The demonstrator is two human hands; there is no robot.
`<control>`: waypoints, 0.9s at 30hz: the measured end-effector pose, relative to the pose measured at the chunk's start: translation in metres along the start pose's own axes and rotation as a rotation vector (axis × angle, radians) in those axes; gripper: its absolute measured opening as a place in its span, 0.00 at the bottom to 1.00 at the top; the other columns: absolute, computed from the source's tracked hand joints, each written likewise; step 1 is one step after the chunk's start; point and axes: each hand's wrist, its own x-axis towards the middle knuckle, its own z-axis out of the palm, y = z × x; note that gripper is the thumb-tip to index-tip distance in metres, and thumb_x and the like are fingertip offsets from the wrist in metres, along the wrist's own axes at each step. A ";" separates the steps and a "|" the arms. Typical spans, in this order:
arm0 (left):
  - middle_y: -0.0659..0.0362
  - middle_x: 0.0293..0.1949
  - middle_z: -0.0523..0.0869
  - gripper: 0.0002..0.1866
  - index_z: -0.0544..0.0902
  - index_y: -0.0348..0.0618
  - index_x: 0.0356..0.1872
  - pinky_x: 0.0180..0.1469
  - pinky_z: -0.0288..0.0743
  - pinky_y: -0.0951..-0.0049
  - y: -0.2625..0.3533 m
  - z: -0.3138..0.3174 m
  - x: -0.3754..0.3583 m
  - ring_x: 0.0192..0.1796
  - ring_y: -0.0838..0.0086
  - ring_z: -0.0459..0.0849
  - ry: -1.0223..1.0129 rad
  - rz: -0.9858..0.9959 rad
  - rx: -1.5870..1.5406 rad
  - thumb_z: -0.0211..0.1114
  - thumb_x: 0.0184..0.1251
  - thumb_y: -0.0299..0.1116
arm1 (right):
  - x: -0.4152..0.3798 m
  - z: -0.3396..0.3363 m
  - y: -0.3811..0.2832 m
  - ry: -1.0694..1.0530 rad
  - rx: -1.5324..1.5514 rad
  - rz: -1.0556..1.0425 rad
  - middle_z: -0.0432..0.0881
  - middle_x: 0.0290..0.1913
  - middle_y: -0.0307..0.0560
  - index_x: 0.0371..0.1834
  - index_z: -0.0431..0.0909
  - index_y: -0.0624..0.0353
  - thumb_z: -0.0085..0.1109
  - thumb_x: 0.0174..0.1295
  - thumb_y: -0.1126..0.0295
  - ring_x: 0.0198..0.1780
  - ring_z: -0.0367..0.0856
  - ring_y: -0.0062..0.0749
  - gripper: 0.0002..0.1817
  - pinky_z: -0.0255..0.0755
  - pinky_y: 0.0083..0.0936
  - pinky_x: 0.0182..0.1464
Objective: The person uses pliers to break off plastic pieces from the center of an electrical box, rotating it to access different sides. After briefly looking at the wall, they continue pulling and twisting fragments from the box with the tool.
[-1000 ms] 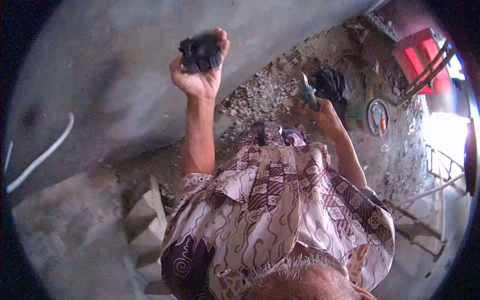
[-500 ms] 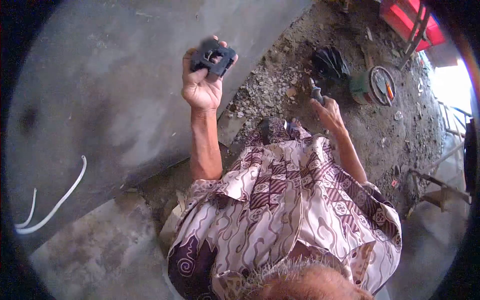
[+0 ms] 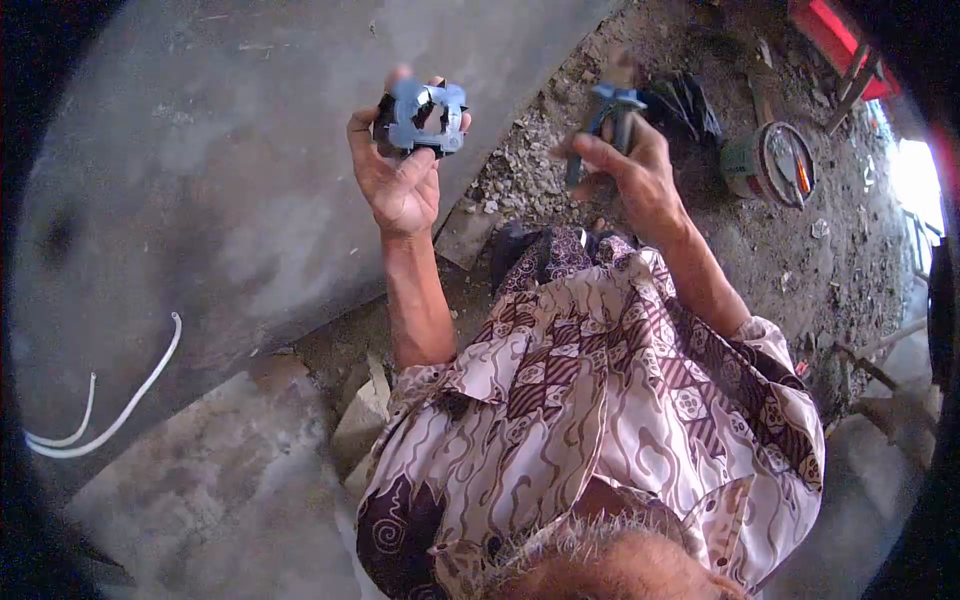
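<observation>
My left hand (image 3: 402,190) is raised in front of the smooth grey surface. Its fingers and thumb grip a dark rectangular plastic frame (image 3: 403,133) with a cut-out middle, its face shining pale blue in the light. Off to the right, over the rubble, my right hand (image 3: 640,170) is wrapped around pliers (image 3: 618,98) with dark blue-grey handles. Motion blurs the jaws, which point away from me. The frame and the pliers are apart.
White cable ends (image 3: 130,408) stick out at the left. Stone rubble (image 3: 515,160) borders the grey surface. A black plastic bag (image 3: 690,108) lies near a bucket (image 3: 745,170) holding an orange-handled tool (image 3: 802,178). A red object (image 3: 840,40) stands at the upper right.
The plastic frame has tilted so that its face catches the light. My right hand has come up and closer to the left hand, turning the pliers.
</observation>
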 end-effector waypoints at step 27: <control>0.43 0.54 0.80 0.26 0.73 0.36 0.62 0.58 0.79 0.43 0.000 0.009 0.022 0.60 0.44 0.80 0.078 0.028 0.255 0.61 0.68 0.41 | -0.002 0.026 -0.026 -0.679 -0.392 0.181 0.83 0.35 0.40 0.54 0.82 0.58 0.64 0.66 0.56 0.37 0.75 0.24 0.20 0.70 0.28 0.43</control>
